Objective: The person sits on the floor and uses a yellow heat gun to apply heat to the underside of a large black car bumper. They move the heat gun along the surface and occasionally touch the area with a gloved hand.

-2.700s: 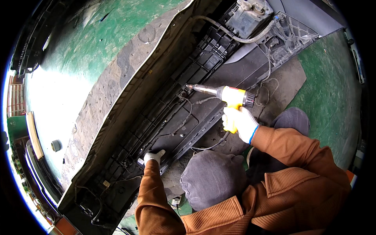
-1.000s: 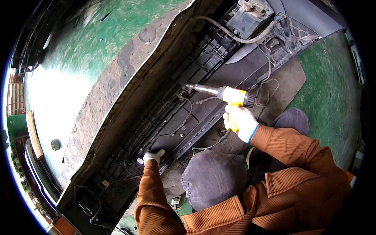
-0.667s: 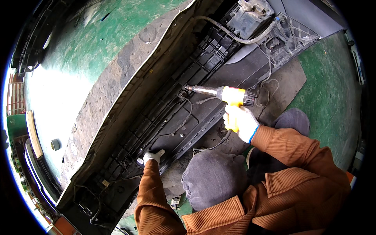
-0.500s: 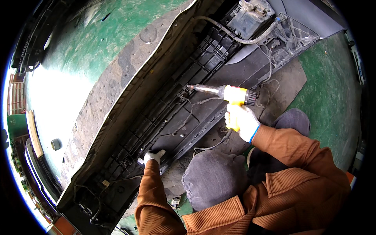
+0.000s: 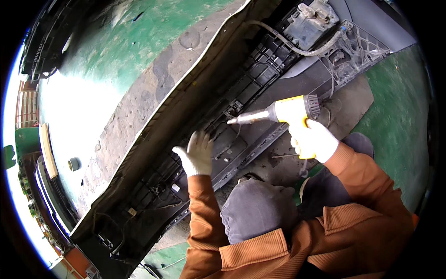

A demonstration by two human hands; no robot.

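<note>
My right hand, in a white glove, is closed round the handle of a yellow heat gun. Its long metal nozzle points left, over the inner side of a large black car bumper. My left hand, also gloved, is raised over the middle of the bumper with fingers stretched and thumb apart, holding nothing. Between the nozzle and that hand run black ribs and thin wiring on the bumper; whether the nozzle tip touches anything I cannot tell.
A grey hose curves along the bumper's far right end beside a dusty boxy unit. Under the bumper lies a worn grey mat on green floor. A tape roll and a wooden strip are at left.
My left hand has lifted off the lower part of the bumper and moved up and right, its fingers spreading. The heat gun has shifted right, its nozzle tip drawn back from the ribs.
</note>
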